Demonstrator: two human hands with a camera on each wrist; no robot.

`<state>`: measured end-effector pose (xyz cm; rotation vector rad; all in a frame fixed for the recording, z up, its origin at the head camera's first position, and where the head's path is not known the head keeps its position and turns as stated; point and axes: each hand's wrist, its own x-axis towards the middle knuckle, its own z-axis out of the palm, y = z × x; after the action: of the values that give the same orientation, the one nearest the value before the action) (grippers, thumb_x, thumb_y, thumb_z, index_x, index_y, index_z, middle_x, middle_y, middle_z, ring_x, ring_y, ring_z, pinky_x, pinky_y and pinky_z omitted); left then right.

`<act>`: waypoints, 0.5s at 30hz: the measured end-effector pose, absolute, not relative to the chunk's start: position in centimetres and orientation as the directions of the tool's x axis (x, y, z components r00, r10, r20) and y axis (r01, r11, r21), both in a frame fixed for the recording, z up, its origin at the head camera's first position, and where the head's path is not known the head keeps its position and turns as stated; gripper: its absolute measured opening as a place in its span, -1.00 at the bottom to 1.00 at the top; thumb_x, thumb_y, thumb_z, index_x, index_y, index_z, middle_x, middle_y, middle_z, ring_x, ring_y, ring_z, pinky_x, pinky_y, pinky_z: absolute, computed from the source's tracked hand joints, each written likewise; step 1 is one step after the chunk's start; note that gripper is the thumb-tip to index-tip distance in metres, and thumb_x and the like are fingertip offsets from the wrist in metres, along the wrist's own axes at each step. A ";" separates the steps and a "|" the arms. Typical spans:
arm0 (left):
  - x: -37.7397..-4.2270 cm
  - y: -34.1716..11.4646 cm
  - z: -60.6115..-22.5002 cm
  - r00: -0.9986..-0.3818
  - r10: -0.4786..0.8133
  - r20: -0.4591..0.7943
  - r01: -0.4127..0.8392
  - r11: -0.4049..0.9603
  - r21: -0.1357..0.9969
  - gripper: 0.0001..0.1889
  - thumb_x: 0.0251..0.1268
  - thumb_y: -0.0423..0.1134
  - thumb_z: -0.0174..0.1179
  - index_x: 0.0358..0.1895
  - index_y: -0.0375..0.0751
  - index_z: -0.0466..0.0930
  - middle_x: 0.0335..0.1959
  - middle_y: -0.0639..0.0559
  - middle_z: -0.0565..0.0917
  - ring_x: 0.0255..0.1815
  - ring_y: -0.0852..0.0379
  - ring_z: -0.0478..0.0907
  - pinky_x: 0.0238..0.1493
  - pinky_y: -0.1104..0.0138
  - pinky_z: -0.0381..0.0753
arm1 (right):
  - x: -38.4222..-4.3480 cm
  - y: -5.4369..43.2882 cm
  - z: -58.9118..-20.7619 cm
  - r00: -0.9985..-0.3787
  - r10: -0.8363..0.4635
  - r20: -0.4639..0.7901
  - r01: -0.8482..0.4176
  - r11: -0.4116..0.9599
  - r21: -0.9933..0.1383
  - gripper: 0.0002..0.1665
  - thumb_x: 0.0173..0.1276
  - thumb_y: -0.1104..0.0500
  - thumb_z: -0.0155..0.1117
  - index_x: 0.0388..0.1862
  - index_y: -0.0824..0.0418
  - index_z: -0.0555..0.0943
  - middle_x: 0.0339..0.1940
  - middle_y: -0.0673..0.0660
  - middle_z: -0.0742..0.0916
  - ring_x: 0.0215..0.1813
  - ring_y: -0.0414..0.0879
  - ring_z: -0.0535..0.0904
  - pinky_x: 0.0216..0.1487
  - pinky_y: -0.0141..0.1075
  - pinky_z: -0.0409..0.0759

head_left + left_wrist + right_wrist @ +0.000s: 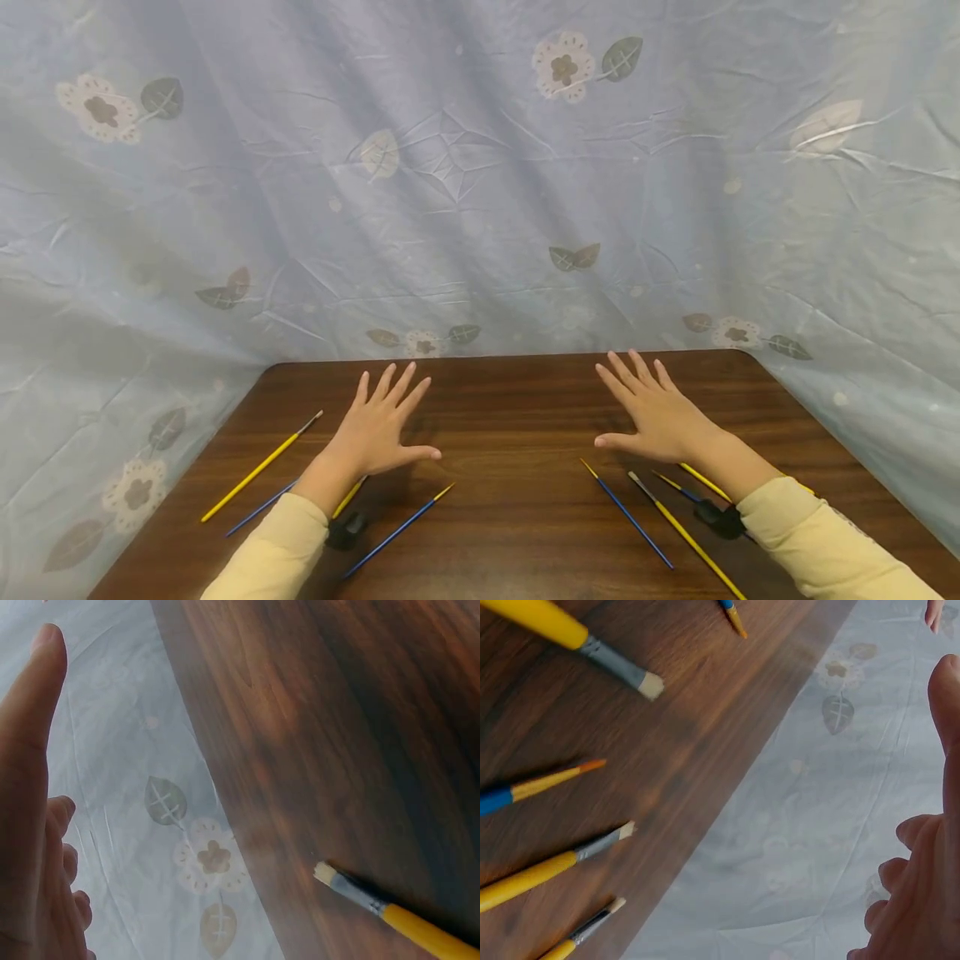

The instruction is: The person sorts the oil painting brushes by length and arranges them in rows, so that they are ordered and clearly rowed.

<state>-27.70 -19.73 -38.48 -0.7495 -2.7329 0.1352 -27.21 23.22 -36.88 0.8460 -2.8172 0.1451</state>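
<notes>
Both hands hover over the wooden table with fingers straight and spread, holding nothing. My left hand (375, 429) is above the left half, its wrist over a yellow paintbrush (348, 498). Between the hands lies a blue paintbrush (401, 529). Further left are another yellow paintbrush (262, 465) and a blue one partly hidden by the forearm. On the other side is my right hand (663, 421), with a blue paintbrush (628, 515) and a yellow paintbrush (690, 536) below it. Several more brushes lie under the right wrist, partly covered; the right wrist view shows their bristle tips (651, 685).
The dark brown table (517, 417) has rounded back corners. A pale curtain (480, 208) with flowers and leaves hangs behind and along both sides. Yellow sleeves (281, 537) cover the forearms, and a black wrist camera (345, 529) shows under the left one.
</notes>
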 end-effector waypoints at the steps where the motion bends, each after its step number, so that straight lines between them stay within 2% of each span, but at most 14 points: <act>1: -27.6 -19.9 -38.5 -0.813 0.517 0.267 0.490 0.856 -0.165 0.12 0.04 0.64 -0.13 0.57 -0.02 -0.05 0.57 -0.15 -0.14 0.53 -0.26 -0.20 0.39 -0.28 -0.21 | -27.1 23.4 -36.9 -0.818 -0.535 0.214 -0.555 0.831 -0.044 0.22 0.22 -0.54 0.04 0.60 0.15 -0.07 0.59 0.24 -0.05 0.55 0.24 -0.33 0.44 0.24 -0.30; 5: -27.2 -20.9 -38.5 -0.801 0.531 0.277 0.511 0.847 -0.146 0.11 0.05 0.59 -0.03 0.56 -0.04 -0.02 0.57 -0.16 -0.12 0.53 -0.26 -0.18 0.39 -0.29 -0.20 | -26.8 24.4 -36.8 -0.813 -0.544 0.211 -0.568 0.819 -0.079 0.20 0.23 -0.49 0.11 0.61 0.08 -0.11 0.60 0.17 -0.07 0.55 0.21 -0.33 0.45 0.23 -0.30; 9: -26.8 -22.2 -38.3 -0.805 0.531 0.264 0.519 0.846 -0.119 0.09 0.06 0.55 0.04 0.57 -0.03 -0.03 0.57 -0.16 -0.13 0.53 -0.26 -0.20 0.39 -0.30 -0.22 | -26.3 25.5 -36.4 -0.799 -0.556 0.229 -0.591 0.796 -0.130 0.17 0.25 -0.42 0.18 0.61 0.02 -0.13 0.59 0.18 -0.03 0.55 0.25 -0.27 0.45 0.22 -0.28; 15: -26.3 -24.1 -38.0 -0.820 0.520 0.237 0.528 0.849 -0.036 0.08 0.08 0.54 0.01 0.57 -0.01 -0.05 0.57 -0.14 -0.13 0.53 -0.26 -0.20 0.38 -0.30 -0.23 | -25.5 27.8 -35.9 -0.820 -0.524 0.231 -0.568 0.795 -0.214 0.15 0.24 -0.37 0.24 0.61 -0.06 -0.10 0.58 0.20 0.05 0.54 0.29 -0.18 0.45 0.23 -0.22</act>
<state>-26.25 -24.07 -37.98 -0.8029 -2.7876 -0.0456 -25.51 27.81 -35.94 0.8653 -2.8231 0.4119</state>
